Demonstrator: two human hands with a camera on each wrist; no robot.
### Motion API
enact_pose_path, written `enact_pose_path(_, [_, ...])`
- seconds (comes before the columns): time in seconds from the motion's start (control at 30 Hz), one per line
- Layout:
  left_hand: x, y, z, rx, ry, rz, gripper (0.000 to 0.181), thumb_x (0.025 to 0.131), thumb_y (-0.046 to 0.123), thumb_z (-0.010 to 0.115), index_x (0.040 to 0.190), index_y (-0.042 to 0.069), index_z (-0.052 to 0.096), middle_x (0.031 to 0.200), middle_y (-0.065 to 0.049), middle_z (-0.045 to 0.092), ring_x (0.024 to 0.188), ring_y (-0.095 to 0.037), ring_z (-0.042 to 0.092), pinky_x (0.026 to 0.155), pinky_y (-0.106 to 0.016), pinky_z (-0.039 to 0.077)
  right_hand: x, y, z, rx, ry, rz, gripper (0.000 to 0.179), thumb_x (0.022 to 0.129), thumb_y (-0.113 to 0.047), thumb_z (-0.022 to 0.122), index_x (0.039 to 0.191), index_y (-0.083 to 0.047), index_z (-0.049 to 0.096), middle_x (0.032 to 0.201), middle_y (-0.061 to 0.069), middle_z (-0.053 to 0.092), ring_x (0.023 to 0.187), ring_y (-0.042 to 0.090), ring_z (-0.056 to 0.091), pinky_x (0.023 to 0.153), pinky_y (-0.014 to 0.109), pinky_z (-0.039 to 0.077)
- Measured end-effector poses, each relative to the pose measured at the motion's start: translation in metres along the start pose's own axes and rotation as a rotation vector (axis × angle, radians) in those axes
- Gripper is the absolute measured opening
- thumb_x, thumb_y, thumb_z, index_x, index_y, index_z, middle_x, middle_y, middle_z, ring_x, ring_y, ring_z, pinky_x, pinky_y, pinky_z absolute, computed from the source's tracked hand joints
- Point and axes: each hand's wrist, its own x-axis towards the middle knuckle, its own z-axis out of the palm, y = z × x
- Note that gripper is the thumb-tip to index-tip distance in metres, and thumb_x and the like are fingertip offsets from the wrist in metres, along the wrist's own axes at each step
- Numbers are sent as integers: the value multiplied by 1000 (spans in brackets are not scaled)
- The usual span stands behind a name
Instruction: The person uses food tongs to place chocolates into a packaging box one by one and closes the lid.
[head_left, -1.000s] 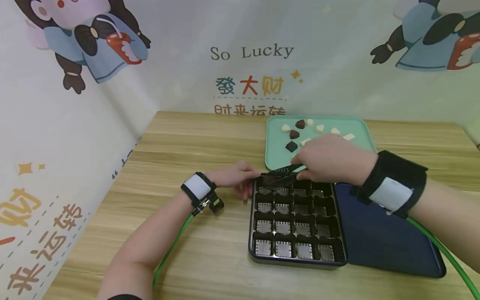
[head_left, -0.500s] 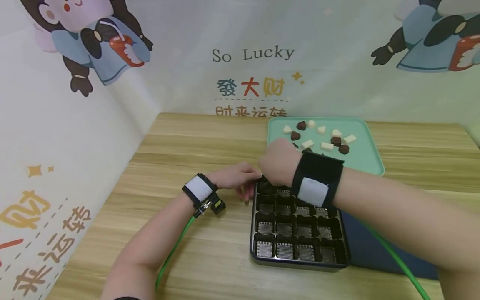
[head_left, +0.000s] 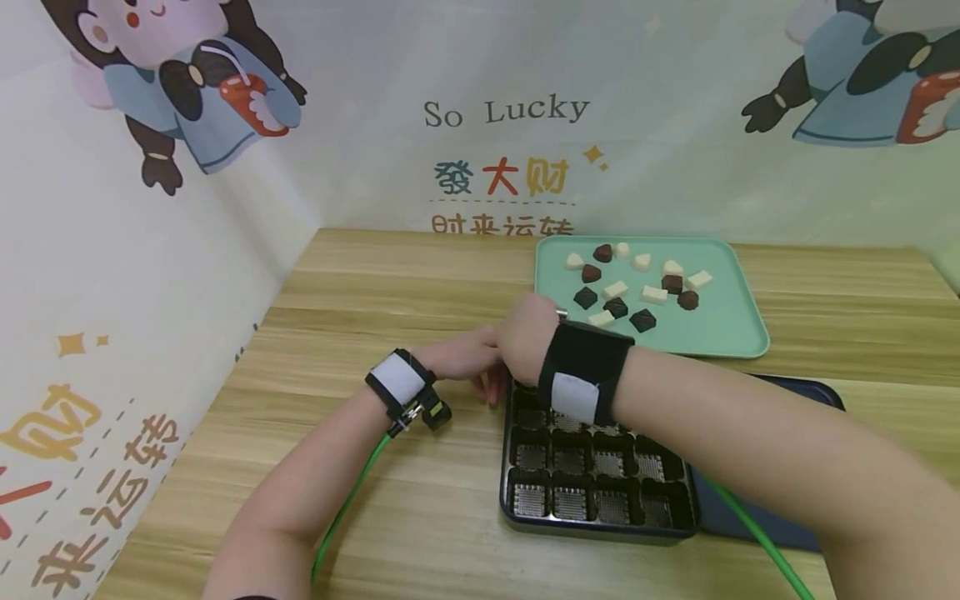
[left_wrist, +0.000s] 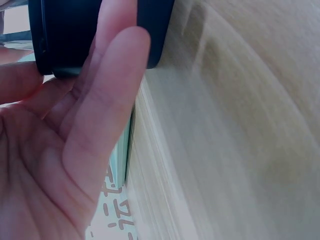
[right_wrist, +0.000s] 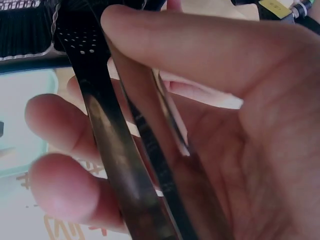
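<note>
My right hand grips dark metal food tongs, thumb on one arm and fingers round the other. Their perforated tip reaches into a compartment at the far left corner of a dark box with a black divided liner. What the tips hold is hidden. My left hand holds that corner of the box from the left, its fingers along the outer wall. In the head view the right hand overlaps the left fingertips.
A mint green tray behind the box bears several dark chocolates and white chocolates. Right of the box lies a dark blue lid, partly under the right forearm. Green cables trail from both wrists. A printed cloth hangs behind the table.
My right hand has moved left from beside the tray to the box's far left corner, turning the tongs with it. The left hand stays at the corner.
</note>
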Motion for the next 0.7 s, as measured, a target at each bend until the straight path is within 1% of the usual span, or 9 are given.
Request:
enact_pose_path(0.1, [1,0,0,12,7,-6,34,106,17,30,105,-2,59,68,-15,67,58,-26,65,56,-41,58,-5,5,-5,-101,-18,-60,19,89,-28,68,77,-14,69,82,-2,70,81,14,66,72,30,55])
enact_pose_path(0.17, [2,0,0,23,11,-17,35,107,22,30,107,0,58,69,-14,67,58,-25,66,56,-40,58,-10,10,-10,-115,-21,-100,18,89,-28,67,78,-14,70,81,-2,69,80,14,65,72,31,55])
enact_pose_path(0.27, [2,-1,1,21,16,-44,37,108,25,33,102,1,60,69,-13,67,59,-24,66,57,-40,58,-20,23,-17,-70,15,-163,21,88,-22,67,69,-13,63,73,-1,64,73,15,63,67,31,55])
enact_pose_path(0.37, [3,-2,1,11,16,-66,38,107,24,35,92,0,61,67,-12,66,60,-24,67,58,-40,58,-37,41,-20,13,51,-206,30,83,-10,65,59,-14,49,60,-2,51,60,13,54,59,29,51])
enact_pose_path(0.43, [3,-1,2,9,17,-73,39,107,22,35,87,0,60,66,-12,66,60,-26,67,57,-40,58,-49,57,-19,72,48,-203,32,80,-4,62,57,-15,43,57,-3,43,55,13,45,51,27,45])
enact_pose_path(0.5, [3,0,3,10,16,-74,39,107,21,35,86,1,60,66,-12,66,61,-27,67,57,-40,58,-61,77,-14,126,49,-188,31,80,-5,62,58,-16,43,56,-3,39,52,12,40,48,26,39])
enact_pose_path(0.57, [2,1,3,16,17,-76,39,107,21,35,86,0,60,67,-12,66,61,-28,68,57,-40,58,-68,99,-4,164,53,-163,27,86,-12,64,63,-16,49,57,-3,40,52,13,40,47,26,31])
enact_pose_path(0.63, [2,2,3,22,23,-77,38,107,21,35,87,0,60,67,-12,65,61,-27,67,57,-39,58,-72,125,10,197,73,-136,22,89,-23,67,71,-15,57,59,-3,46,52,14,43,48,28,30])
enact_pose_path(0.7, [3,2,4,31,33,-78,38,107,21,35,87,0,60,67,-12,65,61,-26,67,57,-38,58,-73,150,28,238,91,-105,19,90,-30,68,85,-12,66,66,-3,54,55,15,48,48,30,31])
